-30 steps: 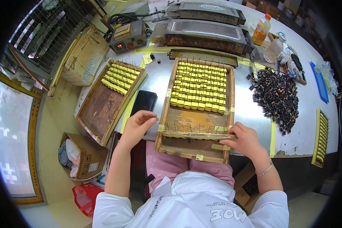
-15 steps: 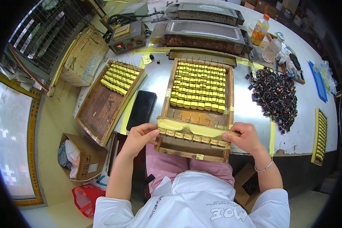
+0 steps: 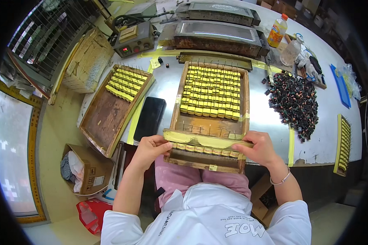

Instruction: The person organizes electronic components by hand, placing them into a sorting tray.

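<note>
My left hand (image 3: 150,152) and my right hand (image 3: 259,149) pinch the two ends of a long yellow-faced strip (image 3: 204,140). A row of small yellow-banded parts (image 3: 204,150) with dark pins lines the strip's near side, and thin pins stand up behind its far edge. The strip spans the near end of a wooden tray (image 3: 246,94), above its bottom. Farther back in this tray lie several rows of yellow-wrapped parts (image 3: 210,96) with upright pins. My fingertips are partly hidden behind the strip's ends.
A second wooden tray (image 3: 104,118), partly filled, and a black phone (image 3: 150,118) lie left. At right are a heap of small black components (image 3: 294,102), a bottle (image 3: 277,31) and another loaded strip (image 3: 342,145). Metal troughs (image 3: 218,34) and a control box (image 3: 134,40) stand behind.
The strip's near side has tilted slightly, with its row of parts showing a little differently. Both hands keep their hold at the ends. The whole view has shifted slightly.
</note>
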The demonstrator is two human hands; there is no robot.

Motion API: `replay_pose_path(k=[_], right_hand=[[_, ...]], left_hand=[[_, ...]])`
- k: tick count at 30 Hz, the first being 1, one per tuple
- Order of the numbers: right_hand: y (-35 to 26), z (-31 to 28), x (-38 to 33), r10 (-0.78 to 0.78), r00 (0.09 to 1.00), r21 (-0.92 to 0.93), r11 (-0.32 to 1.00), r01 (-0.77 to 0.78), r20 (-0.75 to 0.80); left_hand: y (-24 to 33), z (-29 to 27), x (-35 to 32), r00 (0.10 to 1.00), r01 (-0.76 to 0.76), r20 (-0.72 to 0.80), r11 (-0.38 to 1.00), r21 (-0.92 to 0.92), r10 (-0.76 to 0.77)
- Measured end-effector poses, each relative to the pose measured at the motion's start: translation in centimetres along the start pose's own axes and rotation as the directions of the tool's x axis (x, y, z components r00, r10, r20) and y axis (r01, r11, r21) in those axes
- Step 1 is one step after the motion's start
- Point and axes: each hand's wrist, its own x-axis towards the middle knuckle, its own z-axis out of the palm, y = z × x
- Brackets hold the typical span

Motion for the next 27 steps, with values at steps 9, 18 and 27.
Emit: replay_pose_path(k=[9, 18, 27], right_hand=[[-0.7, -0.2, 0.4, 0.009, 1.0, -0.016, 1.0, -0.009, -0.007], [-2.0, 0.5, 0.4, -0.016, 0.999, -0.011, 1.0, 0.016, -0.029], [-2.4, 0.1, 1.0, 0.143, 0.989, 0.168, 0.977, -0.135, -0.038]], left_hand=[[0.3, -0.3, 0.2, 1.0, 0.014, -0.024, 1.0, 0.021, -0.014], [0.1, -0.8, 0.1, 0.998, -0.063, -0.011, 0.995, 0.072, 0.064], [-0.1, 1.5, 0.2, 0.998, -0.067, -0.027, 0.967, -0.245, 0.062]])
